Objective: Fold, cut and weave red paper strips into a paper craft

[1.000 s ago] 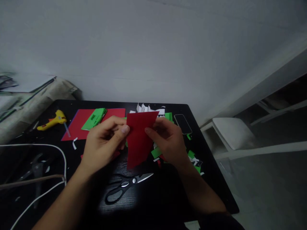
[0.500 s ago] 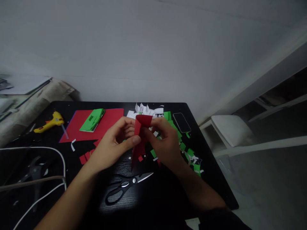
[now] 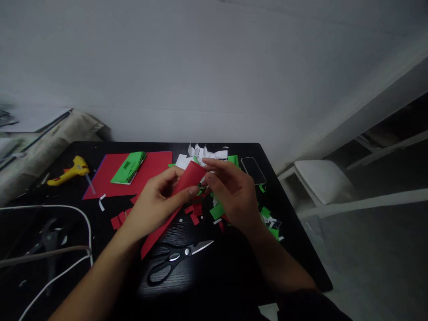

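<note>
A sheet of red paper [image 3: 187, 179], curled into a tube at its upper end, is gripped between the thumb and fingers of my left hand [image 3: 159, 201]. Its lower end trails as a flat point towards the scissors. My right hand [image 3: 236, 194] hovers just right of the tube's top, fingers apart and bent, with nothing visible in them. Whether a fingertip touches the paper's rim I cannot tell. Black-handled scissors [image 3: 174, 257] lie on the table below my hands, and red scraps [image 3: 195, 213] are scattered between them.
A yellow glue gun [image 3: 74, 170] lies far left. Beside it, a red sheet [image 3: 157, 165] bears a green paper stack [image 3: 129, 167]. White scraps [image 3: 214, 154], green scraps [image 3: 219, 211] and a phone [image 3: 253, 170] sit at the right. White cables [image 3: 78, 211] cross the left side.
The red paper has gone from a folded, upright shape to a tube tilted down to the left. My right hand has let go and moved slightly right.
</note>
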Demonstrator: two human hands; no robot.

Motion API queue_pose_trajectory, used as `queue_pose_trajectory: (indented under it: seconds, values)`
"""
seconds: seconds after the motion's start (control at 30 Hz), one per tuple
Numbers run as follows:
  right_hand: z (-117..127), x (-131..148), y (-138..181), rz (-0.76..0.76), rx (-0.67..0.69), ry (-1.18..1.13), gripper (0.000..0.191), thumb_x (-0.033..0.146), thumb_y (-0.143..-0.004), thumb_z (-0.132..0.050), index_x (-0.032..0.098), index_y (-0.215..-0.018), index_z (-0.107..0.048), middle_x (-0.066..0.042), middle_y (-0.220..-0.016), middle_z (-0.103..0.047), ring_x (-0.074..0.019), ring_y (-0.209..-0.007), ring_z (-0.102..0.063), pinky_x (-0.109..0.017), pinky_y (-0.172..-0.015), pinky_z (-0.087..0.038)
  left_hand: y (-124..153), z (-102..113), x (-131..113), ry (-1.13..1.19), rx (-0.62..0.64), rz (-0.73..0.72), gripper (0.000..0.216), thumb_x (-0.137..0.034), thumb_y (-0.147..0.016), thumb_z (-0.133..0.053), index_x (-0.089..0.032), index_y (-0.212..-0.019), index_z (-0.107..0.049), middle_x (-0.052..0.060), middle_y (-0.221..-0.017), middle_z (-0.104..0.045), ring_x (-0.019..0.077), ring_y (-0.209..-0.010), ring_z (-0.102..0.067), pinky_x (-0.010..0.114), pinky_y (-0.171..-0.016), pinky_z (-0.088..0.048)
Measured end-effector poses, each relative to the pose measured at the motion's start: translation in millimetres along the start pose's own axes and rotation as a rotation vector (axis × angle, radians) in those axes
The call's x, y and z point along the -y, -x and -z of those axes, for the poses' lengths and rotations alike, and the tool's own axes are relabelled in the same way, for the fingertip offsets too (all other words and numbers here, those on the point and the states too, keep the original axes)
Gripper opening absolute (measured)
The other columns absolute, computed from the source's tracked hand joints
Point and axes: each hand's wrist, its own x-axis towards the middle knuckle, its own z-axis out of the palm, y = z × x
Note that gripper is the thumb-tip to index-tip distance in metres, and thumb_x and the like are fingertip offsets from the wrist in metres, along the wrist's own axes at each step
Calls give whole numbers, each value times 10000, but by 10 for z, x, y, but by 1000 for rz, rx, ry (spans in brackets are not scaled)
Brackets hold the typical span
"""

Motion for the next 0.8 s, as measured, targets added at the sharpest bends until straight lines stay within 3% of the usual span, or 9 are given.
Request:
queue_pose_trajectory:
  seconds: [0.2, 0.3, 0.47, 0.6, 0.8]
  values:
    - [1, -40, -11, 8, 10, 39, 179, 259, -856, -825, 275, -1033, -802, -4, -963, -808, -159, -845, -765, -290, -749, -658, 27, 29, 38, -227, 23, -30, 237, -397, -912, -748, -193, -836, -654, -49, -683, -554, 79, -603, -493, 175, -520, -408]
    - [-12, -54, -4, 8, -6, 27, 133, 226, -840, -835, 263, -965, -806, 10, -877, -807, -146, -787, -774, -260, -708, -656, 39, 37, 37, -299, 67, -39, 226, -404, -916, -744, -201, -865, -658, -40, -725, -580, 92, -652, -519, 193, -546, -409]
    - [-27, -36, 20, 1, -16, -6, 185, 207, -807, -868, 266, -968, -799, 26, -817, -795, -133, -739, -776, -232, -673, -655, 57, 16, -13, -259, 54, -87, 115, -352, -988, -660, -238, -984, -679, -38, -765, -620, 88, -692, -568, 190, -602, -440]
    - [-39, -15, 37, 20, -8, -61, 172, 202, -821, -862, 280, -964, -808, 26, -871, -809, -130, -761, -785, -243, -718, -673, 73, -5, -7, -204, -18, -114, 110, -337, -997, -653, -238, -970, -693, -23, -797, -664, 93, -714, -606, 199, -650, -469]
    - [-42, -5, 44, 22, 14, -49, 169, 186, -830, -856, 288, -961, -820, 26, -917, -825, -140, -831, -796, -267, -798, -675, 82, 19, 18, -174, -9, -108, 143, -345, -994, -655, -221, -928, -681, -14, -756, -672, 107, -667, -613, 211, -606, -462]
